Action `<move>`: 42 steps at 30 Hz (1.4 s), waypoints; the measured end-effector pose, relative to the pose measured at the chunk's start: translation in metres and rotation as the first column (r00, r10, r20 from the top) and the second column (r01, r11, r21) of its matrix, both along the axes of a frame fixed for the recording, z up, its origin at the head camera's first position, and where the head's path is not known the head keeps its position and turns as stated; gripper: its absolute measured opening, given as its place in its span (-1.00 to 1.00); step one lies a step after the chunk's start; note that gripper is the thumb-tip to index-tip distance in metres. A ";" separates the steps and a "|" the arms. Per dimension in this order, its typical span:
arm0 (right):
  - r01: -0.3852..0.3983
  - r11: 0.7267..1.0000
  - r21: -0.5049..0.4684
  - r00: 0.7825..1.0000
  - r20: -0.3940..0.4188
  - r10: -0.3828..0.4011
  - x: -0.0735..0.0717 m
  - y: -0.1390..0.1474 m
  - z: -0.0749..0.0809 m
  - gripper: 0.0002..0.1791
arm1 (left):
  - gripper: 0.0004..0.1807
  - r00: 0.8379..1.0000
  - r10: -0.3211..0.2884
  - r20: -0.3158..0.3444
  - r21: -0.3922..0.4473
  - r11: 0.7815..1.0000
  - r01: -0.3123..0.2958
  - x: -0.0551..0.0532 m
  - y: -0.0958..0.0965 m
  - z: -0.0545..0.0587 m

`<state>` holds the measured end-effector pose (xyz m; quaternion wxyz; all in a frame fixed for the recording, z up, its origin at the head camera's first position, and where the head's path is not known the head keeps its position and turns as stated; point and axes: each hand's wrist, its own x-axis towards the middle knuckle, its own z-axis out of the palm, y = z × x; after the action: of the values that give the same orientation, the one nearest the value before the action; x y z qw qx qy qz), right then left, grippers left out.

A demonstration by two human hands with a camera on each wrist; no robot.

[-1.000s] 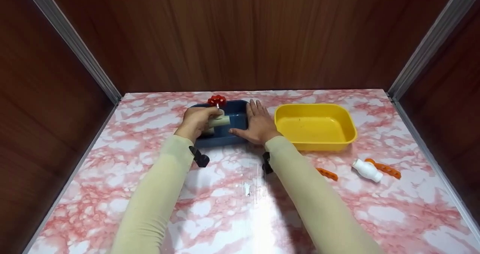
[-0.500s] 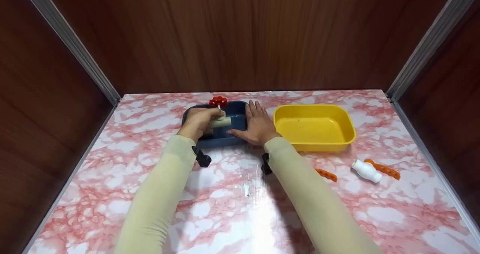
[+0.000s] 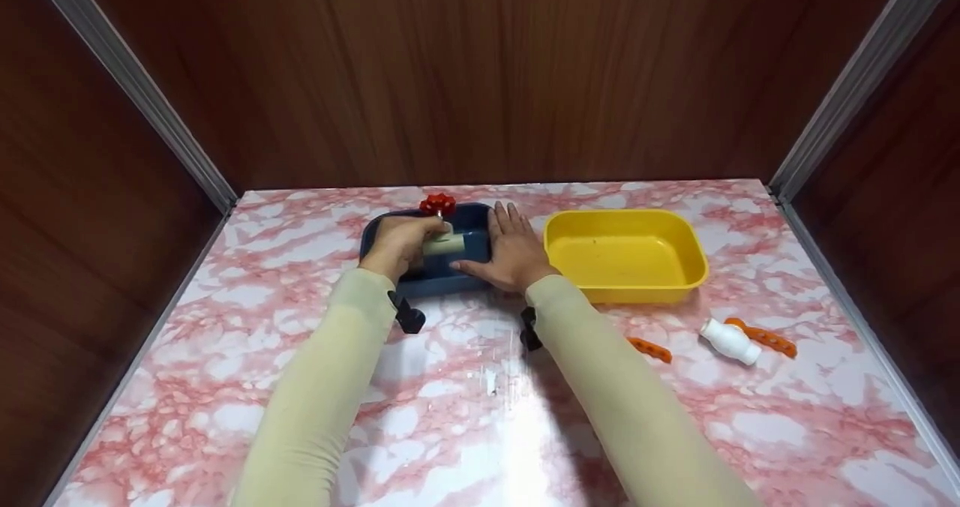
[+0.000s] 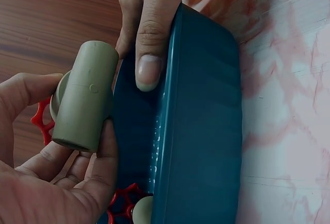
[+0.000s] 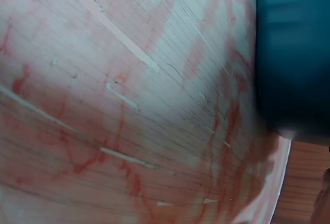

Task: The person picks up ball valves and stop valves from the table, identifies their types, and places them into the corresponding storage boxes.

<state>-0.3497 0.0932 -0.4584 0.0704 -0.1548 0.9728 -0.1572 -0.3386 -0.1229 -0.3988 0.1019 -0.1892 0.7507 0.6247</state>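
Though in left hand (image 3: 397, 243), valve (image 4: 86, 96) partly obscured

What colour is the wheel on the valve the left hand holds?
The wheel is red, clearest in the head view.

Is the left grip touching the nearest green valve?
Touching: the left wrist view shows the left grip holding the green valve, fingers against its body.

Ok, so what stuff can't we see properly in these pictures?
Head view: the left hand hides part of the green valve it grips.
Head view: the right sleeve hides where the orange strip's left end lies.
Left wrist view: the bottom edge cuts off the second red-handled valve.
Right wrist view: the right edge cuts off much of the blue tray.
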 end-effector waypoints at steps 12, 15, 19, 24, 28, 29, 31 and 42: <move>-0.006 1.000 0.014 1.000 0.018 0.006 -0.002 0.001 0.001 0.45 | -0.80 1.000 0.011 -0.005 -0.021 1.000 -0.011 -0.004 0.004 -0.005; -0.009 1.000 0.015 1.000 0.017 0.009 -0.003 0.001 0.001 0.45 | -0.80 1.000 0.010 -0.003 -0.033 0.999 -0.010 -0.004 0.006 -0.006; -0.012 1.000 0.024 1.000 0.010 0.012 -0.003 0.002 0.001 0.45 | -0.81 1.000 0.006 -0.003 -0.039 0.999 -0.006 -0.005 0.008 -0.007; -0.013 1.000 0.025 1.000 0.004 0.013 -0.002 0.002 0.001 0.45 | -0.82 1.000 -0.004 -0.006 -0.060 0.998 0.004 -0.006 0.010 -0.010; -0.012 1.000 0.023 1.000 -0.002 0.012 0.000 0.002 0.001 0.44 | -0.81 1.000 0.004 -0.002 -0.070 0.998 -0.004 -0.005 0.012 -0.011; -0.011 1.000 0.026 1.000 -0.003 0.012 0.001 0.002 0.001 0.44 | -0.81 1.000 0.007 0.000 -0.072 0.997 -0.007 -0.006 0.012 -0.011; -0.009 0.999 0.032 1.000 -0.003 0.010 0.002 0.002 0.001 0.44 | -0.80 1.000 0.011 0.005 -0.075 0.997 -0.011 -0.006 0.013 -0.012; -0.023 0.999 0.031 1.000 -0.013 0.023 -0.001 0.001 0.000 0.43 | -0.75 0.998 0.026 0.052 -0.087 0.996 -0.021 -0.037 0.005 -0.038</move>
<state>-0.3506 0.0940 -0.4584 0.0682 -0.1658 0.9737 -0.1406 -0.3753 -0.1180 -0.4371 0.1061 -0.2186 0.7719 0.5874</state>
